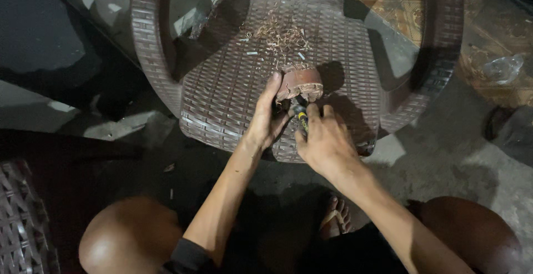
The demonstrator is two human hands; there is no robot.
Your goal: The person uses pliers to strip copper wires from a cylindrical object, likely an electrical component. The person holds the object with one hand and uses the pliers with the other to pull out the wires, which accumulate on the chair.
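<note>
Left hand (266, 119) braces the brown wood block (300, 83) on the woven chair seat (233, 85), steadying it while the right hand (325, 141), at its five o'clock, grips a yellow-black carving tool (300, 117).

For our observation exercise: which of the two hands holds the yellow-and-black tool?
The right hand holds the tool; the left hand steadies the brown wooden piece instead.

1. A reddish-brown carved wooden block (300, 83) sits on the near part of the brown woven plastic chair seat (233, 85).
2. Pale curled wood shavings (280, 35) lie on the seat beyond the block.
3. The left hand (266, 119) is just left of the block, the right hand (326, 141) near it.
</note>
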